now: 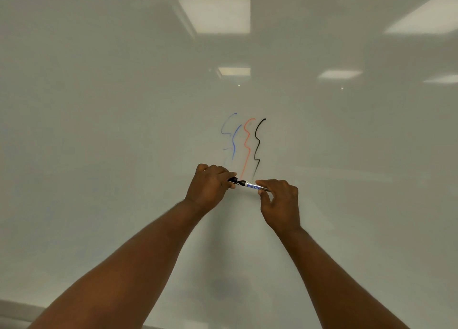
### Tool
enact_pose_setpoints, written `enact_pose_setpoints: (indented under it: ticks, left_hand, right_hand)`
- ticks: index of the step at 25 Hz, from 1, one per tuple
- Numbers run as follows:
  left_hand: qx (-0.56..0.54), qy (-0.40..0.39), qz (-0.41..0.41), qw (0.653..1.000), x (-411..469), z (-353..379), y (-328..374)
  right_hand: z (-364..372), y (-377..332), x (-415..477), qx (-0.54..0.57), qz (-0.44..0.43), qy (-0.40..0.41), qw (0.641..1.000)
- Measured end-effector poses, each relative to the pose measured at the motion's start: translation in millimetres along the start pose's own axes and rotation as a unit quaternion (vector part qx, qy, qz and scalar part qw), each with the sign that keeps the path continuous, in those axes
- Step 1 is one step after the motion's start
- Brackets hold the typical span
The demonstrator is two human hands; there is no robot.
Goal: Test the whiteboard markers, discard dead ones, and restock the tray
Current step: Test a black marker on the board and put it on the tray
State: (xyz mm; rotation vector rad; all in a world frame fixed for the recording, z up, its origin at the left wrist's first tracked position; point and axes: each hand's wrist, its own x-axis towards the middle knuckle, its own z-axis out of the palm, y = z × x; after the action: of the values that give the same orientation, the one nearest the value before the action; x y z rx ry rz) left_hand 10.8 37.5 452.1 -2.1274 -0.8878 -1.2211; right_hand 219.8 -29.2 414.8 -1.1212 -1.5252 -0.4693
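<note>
arms outstretched, left hand (208,186) and right hand (281,201) each pinch the marker (252,186) with curled fingers (267,183).

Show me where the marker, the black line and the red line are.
marker (252,186), head view, on its printed label.
black line (259,143), head view, on its middle bend.
red line (248,138), head view, on its middle stretch.

— What shows apart from the work itself?
— Ceiling lights, mirrored. The big reflected panel (214,15) sits at top centre.
— And around it?
— A second large panel (426,16) is well to its right, at about the same height. A small panel (234,71) is just below it, and a further small panel (339,74) lower right. A grey ledge (17,311) lies far below it, to the left.
</note>
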Motion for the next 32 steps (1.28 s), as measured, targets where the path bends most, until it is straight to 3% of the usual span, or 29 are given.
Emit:
enact_pose_setpoints:
  ticks: [16, 23, 32]
  left_hand:
    - [-0.016, -0.046, 0.042, 0.998, 2, 2, 47]
    - [-0.018, -0.065, 0.054, 0.996, -18, 8, 65]
    - [0.035, -0.123, -0.028, 0.991, -77, 6, 88]
  right_hand:
    - [-23, 14, -3, 0.043, 0.038, -0.021, 0.998]
    - [-30, 25, -19, 0.059, 0.064, -0.075, 0.993]
    - [-29, 30, -66, -0.013, -0.04, -0.145, 0.989]
